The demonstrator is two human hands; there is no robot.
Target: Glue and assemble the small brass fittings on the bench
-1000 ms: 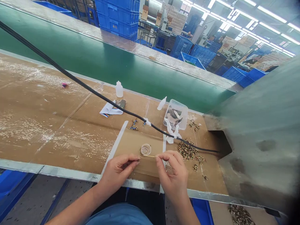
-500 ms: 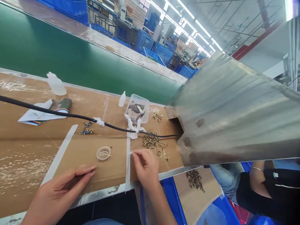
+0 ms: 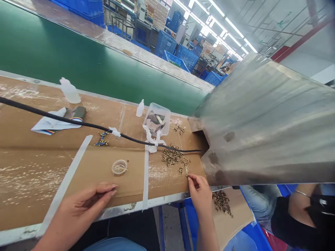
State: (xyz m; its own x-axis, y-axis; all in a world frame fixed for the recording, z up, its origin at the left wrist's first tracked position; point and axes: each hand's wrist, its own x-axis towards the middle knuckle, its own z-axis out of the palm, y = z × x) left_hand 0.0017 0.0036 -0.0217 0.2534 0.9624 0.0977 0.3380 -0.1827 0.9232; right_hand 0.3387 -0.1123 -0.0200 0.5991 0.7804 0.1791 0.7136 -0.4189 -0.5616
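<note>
My left hand is over the cardboard near the front edge, thumb and forefinger pinched together. A tiny dark spot shows at the fingertips, too small to name. To the right, my right hand has thumb and forefinger closed at a small brass part lying near the other loose parts. Just behind it is a pile of small brass parts. Between the hands, nearer the left, a round clear dish holds a thin pale stick.
A black cable crosses the bench to a large metal hood at right. Behind stand a clear tub, a small bottle and a larger bottle. Blue-and-brass parts lie left. Another person's arm is at far right.
My right hand has moved right, from beside the white tape strip to the loose brass parts. My left hand keeps its pinch in nearly the same place; the view has shifted slightly.
</note>
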